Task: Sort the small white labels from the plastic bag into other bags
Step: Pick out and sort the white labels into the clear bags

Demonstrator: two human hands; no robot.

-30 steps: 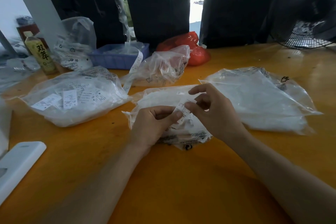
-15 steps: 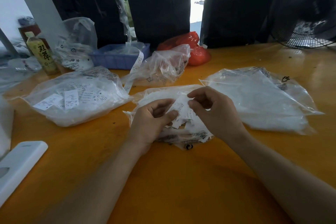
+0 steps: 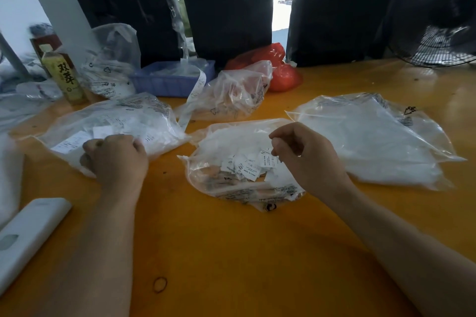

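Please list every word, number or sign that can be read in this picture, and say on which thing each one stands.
"双萃": yellow-green drink bottle, on its label.
Arrow-triangle sign, no words legible: large clear plastic bag on the right.
Small white labels in the middle clear bag: printed lines, too small to read.
Black print on the left clear bag: blurred, unreadable.

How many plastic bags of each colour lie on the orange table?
Clear plastic bags: 5 (left, middle, right, back centre, back left)
Red plastic bags: 1
Total: 6
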